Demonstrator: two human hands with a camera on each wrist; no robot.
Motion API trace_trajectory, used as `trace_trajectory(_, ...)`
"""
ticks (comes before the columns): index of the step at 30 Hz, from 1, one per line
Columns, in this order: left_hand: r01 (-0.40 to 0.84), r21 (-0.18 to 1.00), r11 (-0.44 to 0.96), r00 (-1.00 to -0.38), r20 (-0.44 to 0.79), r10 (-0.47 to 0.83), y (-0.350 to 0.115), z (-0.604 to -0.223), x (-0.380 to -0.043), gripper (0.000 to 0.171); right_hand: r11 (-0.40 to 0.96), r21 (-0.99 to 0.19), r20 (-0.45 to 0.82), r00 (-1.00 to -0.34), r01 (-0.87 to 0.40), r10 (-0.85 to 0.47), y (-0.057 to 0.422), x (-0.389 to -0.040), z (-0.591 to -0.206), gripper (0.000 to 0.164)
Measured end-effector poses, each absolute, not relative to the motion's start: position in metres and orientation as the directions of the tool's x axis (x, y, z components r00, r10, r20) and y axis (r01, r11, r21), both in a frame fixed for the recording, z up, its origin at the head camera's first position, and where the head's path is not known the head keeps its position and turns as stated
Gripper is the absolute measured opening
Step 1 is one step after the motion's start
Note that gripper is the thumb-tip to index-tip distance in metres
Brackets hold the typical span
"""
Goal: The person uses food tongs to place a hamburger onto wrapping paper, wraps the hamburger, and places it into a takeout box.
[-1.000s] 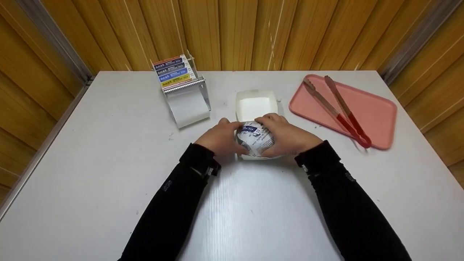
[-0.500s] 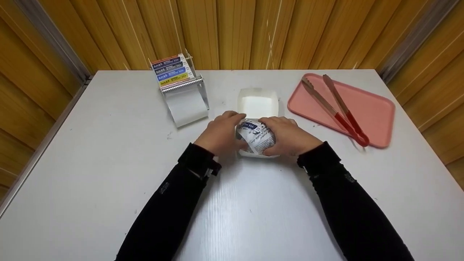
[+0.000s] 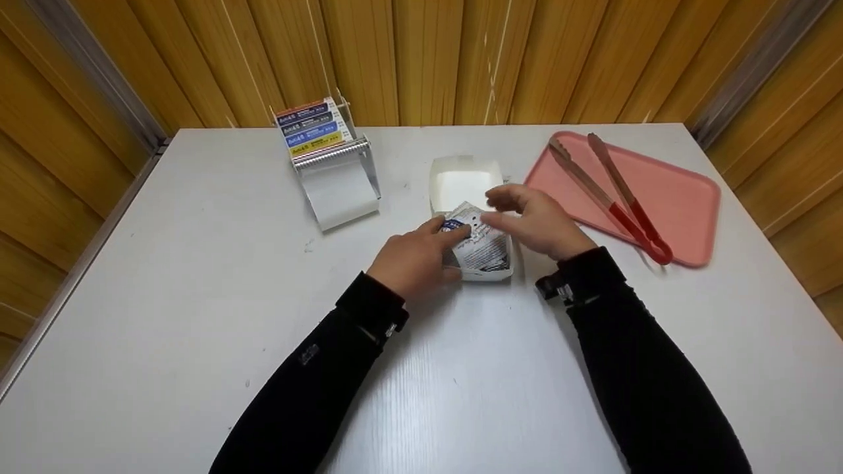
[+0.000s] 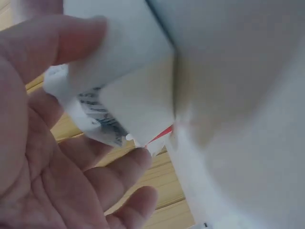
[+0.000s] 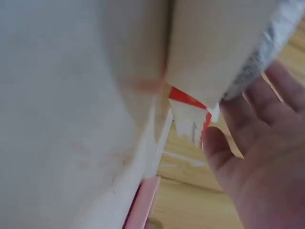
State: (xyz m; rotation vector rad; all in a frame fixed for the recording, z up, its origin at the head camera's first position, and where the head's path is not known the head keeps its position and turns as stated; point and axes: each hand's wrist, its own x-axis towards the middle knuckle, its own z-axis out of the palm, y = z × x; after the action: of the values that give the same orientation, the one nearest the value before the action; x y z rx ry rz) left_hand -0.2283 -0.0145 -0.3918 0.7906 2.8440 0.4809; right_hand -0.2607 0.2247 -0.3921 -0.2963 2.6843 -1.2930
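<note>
A package wrapped in printed white paper (image 3: pixel 486 247) sits in the near half of an open white hinged carton (image 3: pixel 486 274); what the paper covers is hidden. My left hand (image 3: pixel 416 260) lies over its left side, index finger stretched across the paper. In the left wrist view, the thumb of that hand (image 4: pixel 52 162) rests against the outer wall of the carton (image 4: pixel 143 100), and the other fingers are spread. Above the package's right edge is my right hand (image 3: pixel 540 220), fingers loosely bent and thumb near the paper. The right wrist view shows its fingers beside the wrapped package (image 5: pixel 259 59).
The carton's lid (image 3: pixel 465 185) is folded back towards the rear. To the right, a pink tray (image 3: pixel 688 204) carries tongs with red handles (image 3: pixel 644 236). A metal dispenser with a white paper roll (image 3: pixel 339 191) and coloured labels stands at the back left.
Both hands gripped the package's sides before. Now the right hand has lifted off to the right, and the left has shifted so its index finger crosses the paper. The package has turned, a paper corner pointing back.
</note>
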Motion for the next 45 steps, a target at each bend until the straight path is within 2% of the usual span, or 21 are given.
trace_trajectory(2, 0.467, 0.349, 0.813, -0.851, -0.072, 0.520, -0.014, -0.393, -0.229, 0.078, 0.577, -0.816, -0.044, -0.991, -0.040, -0.130, 0.226, -0.265, -0.391, 0.063)
trace_trajectory(4, 0.455, 0.370, 0.810, -0.851, -0.086, 0.518, -0.013, -0.393, -0.230, 0.080, 0.548, -0.835, -0.100, -0.992, 0.043, -0.076, 0.225, -0.269, -0.391, 0.070)
trace_trajectory(9, 0.439, 0.426, 0.791, -0.848, -0.095, 0.521, -0.016, -0.393, -0.231, 0.082, 0.387, -0.904, -0.254, -0.957, 0.184, -0.139, 0.220, -0.273, -0.393, 0.083)
trace_trajectory(15, 0.436, 0.453, 0.778, -0.843, -0.097, 0.529, -0.018, -0.395, -0.233, 0.081, 0.154, -0.959, -0.256, -0.958, 0.236, -0.130, 0.219, -0.272, -0.393, 0.087)
trace_trajectory(18, 0.436, 0.457, 0.775, -0.843, -0.094, 0.530, -0.019, -0.397, -0.234, 0.081, 0.110, -0.972, -0.220, -0.968, 0.208, -0.119, 0.218, -0.272, -0.391, 0.087)
trace_trajectory(26, 0.478, 0.449, 0.754, -0.835, -0.033, 0.549, -0.019, -0.402, -0.236, 0.080, 0.215, -0.972, -0.121, -0.986, 0.094, -0.114, 0.216, -0.265, -0.390, 0.062)
trace_trajectory(30, 0.474, 0.432, 0.767, -0.842, -0.034, 0.539, -0.018, -0.402, -0.237, 0.080, 0.343, -0.937, -0.105, -0.988, 0.061, -0.112, 0.219, -0.261, -0.386, 0.053)
trace_trajectory(35, 0.429, 0.389, 0.815, -0.878, -0.033, 0.478, -0.018, -0.403, -0.236, 0.071, 0.496, -0.868, -0.107, -0.977, 0.003, -0.182, 0.226, -0.253, -0.387, 0.064)
trace_trajectory(38, 0.373, 0.383, 0.845, -0.910, -0.025, 0.413, -0.019, -0.402, -0.234, 0.065, 0.529, -0.847, -0.105, -0.963, -0.044, -0.249, 0.228, -0.249, -0.391, 0.073)
trace_trajectory(41, 0.300, 0.405, 0.864, -0.940, -0.030, 0.341, -0.021, -0.400, -0.232, 0.067, 0.538, -0.840, -0.107, -0.951, -0.070, -0.290, 0.229, -0.246, -0.395, 0.078)
trace_trajectory(45, 0.202, 0.489, 0.849, -0.962, -0.064, 0.266, -0.023, -0.399, -0.231, 0.099, 0.532, -0.844, -0.125, -0.936, -0.074, -0.329, 0.230, -0.244, -0.397, 0.081)
